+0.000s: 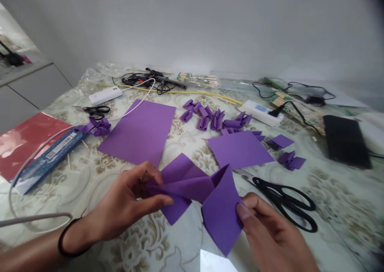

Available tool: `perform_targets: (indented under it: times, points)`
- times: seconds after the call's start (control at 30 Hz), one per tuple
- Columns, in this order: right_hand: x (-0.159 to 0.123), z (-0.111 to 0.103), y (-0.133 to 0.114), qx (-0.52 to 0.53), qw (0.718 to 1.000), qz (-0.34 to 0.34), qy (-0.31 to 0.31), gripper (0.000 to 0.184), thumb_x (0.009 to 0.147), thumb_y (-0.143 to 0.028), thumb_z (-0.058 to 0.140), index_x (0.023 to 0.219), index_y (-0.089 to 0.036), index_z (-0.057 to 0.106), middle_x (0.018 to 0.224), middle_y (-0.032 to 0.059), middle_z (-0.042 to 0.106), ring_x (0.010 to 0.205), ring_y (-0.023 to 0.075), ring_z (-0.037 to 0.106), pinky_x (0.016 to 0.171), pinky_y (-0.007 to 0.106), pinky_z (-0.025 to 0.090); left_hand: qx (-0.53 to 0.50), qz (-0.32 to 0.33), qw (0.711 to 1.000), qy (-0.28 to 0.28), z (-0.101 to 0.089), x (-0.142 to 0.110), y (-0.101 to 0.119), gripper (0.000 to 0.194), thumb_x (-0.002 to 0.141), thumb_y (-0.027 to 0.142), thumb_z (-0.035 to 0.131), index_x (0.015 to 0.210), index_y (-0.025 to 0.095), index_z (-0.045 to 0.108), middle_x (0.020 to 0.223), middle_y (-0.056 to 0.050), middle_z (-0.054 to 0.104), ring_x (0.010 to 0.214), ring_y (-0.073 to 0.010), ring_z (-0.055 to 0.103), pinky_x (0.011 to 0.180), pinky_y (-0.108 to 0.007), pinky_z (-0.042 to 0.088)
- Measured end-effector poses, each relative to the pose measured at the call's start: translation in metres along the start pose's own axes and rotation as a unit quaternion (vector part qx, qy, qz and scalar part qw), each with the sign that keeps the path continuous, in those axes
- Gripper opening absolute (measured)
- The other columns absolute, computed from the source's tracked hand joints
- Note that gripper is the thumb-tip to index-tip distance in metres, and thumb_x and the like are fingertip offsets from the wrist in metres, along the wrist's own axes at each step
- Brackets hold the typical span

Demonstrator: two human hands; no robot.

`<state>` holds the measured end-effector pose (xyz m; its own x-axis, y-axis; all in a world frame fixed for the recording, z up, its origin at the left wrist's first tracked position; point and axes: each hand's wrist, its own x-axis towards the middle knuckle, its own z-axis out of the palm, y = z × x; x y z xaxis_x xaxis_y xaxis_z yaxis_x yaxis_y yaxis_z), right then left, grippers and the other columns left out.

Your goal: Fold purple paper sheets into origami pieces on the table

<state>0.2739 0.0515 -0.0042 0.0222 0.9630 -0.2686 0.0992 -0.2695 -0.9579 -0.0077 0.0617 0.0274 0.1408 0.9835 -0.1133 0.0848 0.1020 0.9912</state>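
Both hands hold a partly folded purple paper square (198, 192) just above the table. My left hand (126, 202) pinches its left folded corner between thumb and fingers. My right hand (267, 228) grips the lower right flap with the thumb on top. A flat purple sheet (139, 132) lies behind the left hand, and a smaller purple piece (240, 148) lies behind the right one. Several small folded purple pieces (214, 120) are scattered further back.
Black scissors (285, 200) lie right of my right hand; smaller scissors (96, 111) at back left. A red sheet (24, 142), a blue packet (48, 158), a white cable (36, 216), a power strip (261, 112), a black phone (345, 140) and a glue gun (150, 78) surround the patterned tablecloth (330, 220).
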Motion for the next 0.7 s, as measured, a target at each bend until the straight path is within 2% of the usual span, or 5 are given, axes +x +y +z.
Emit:
perform_targets:
  times: [0.2,0.3,0.47,0.6,0.7]
  points:
    - [-0.008,0.008,-0.007,0.058,0.995,0.018,-0.076,0.043,0.079,-0.066,0.089,0.092,-0.026,0.082,0.078,0.0026,0.075,0.071,0.0195,0.068,0.064,0.026,0.056,0.076,0.050,0.995,-0.042,0.000,-0.003,0.005,0.031,0.090,0.033,0.086,0.075,0.021,0.061,0.066,0.002,0.074,0.056,-0.0124,0.067,0.052,-0.018,0.048]
    - [-0.010,0.008,-0.009,0.098,0.988,0.030,-0.116,0.048,0.066,-0.063,0.099,0.097,-0.027,0.088,0.086,0.0046,0.082,0.085,0.0246,0.077,0.077,0.029,0.061,0.116,0.132,0.981,-0.083,0.000,-0.005,0.007,0.031,0.094,0.027,0.084,0.074,0.021,0.061,0.066,0.002,0.076,0.053,-0.0104,0.067,0.051,-0.017,0.047]
    - [-0.010,0.004,-0.011,0.054,0.993,-0.002,-0.103,0.028,0.068,-0.050,0.101,0.087,-0.031,0.090,0.075,0.0012,0.081,0.072,0.0202,0.077,0.067,0.023,0.062,0.195,0.285,0.936,-0.067,-0.001,-0.006,0.009,0.030,0.096,0.025,0.084,0.081,0.023,0.059,0.064,0.007,0.070,0.050,-0.0064,0.061,0.050,-0.016,0.042]
    - [-0.010,0.004,-0.015,-0.018,0.993,-0.095,-0.074,0.013,0.076,-0.044,0.095,0.080,-0.033,0.089,0.072,0.0000,0.082,0.066,0.0205,0.078,0.066,0.025,0.064,0.218,0.307,0.924,-0.061,-0.001,-0.012,0.006,0.028,0.099,0.024,0.080,0.084,0.024,0.056,0.065,0.006,0.069,0.050,-0.0079,0.062,0.048,-0.019,0.042]
    - [-0.013,0.007,-0.018,-0.057,0.992,-0.105,-0.040,0.019,0.079,-0.048,0.091,0.070,-0.032,0.086,0.060,-0.0015,0.075,0.056,0.0181,0.071,0.057,0.023,0.059,0.211,0.256,0.943,-0.027,0.003,-0.017,0.002,0.035,0.098,0.025,0.082,0.078,0.025,0.054,0.059,0.008,0.064,0.046,-0.0091,0.057,0.046,-0.022,0.039]
